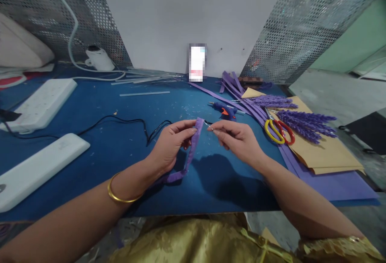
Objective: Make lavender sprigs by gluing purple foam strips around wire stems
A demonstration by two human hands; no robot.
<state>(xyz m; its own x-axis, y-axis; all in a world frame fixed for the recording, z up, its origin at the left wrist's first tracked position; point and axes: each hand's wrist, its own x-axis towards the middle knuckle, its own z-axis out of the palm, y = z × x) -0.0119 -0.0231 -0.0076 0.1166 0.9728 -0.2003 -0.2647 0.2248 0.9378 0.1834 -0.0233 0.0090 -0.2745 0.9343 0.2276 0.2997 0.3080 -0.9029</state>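
A fringed purple strip (191,153) is pinched near its upper end between the thumb and fingers of my left hand (170,144); its lower part hangs down and bends left across the blue table under my wrist. Just right of the strip's top, my right hand (237,140) is closed in a pinch on a thin wire (207,124), whose tip reaches toward the strip. Whether wire and strip touch is too small to tell. Behind my right hand lies a blue glue gun (224,110) with an orange trigger.
Red and yellow scissors (279,131), purple flower sprigs (306,124), brown paper (325,154) and purple sheets (340,184) lie right. Purple strips (238,90) and clear sticks (150,77) lie behind. A phone (197,62) stands upright. Left are power strips (48,102) and a black cable (120,118).
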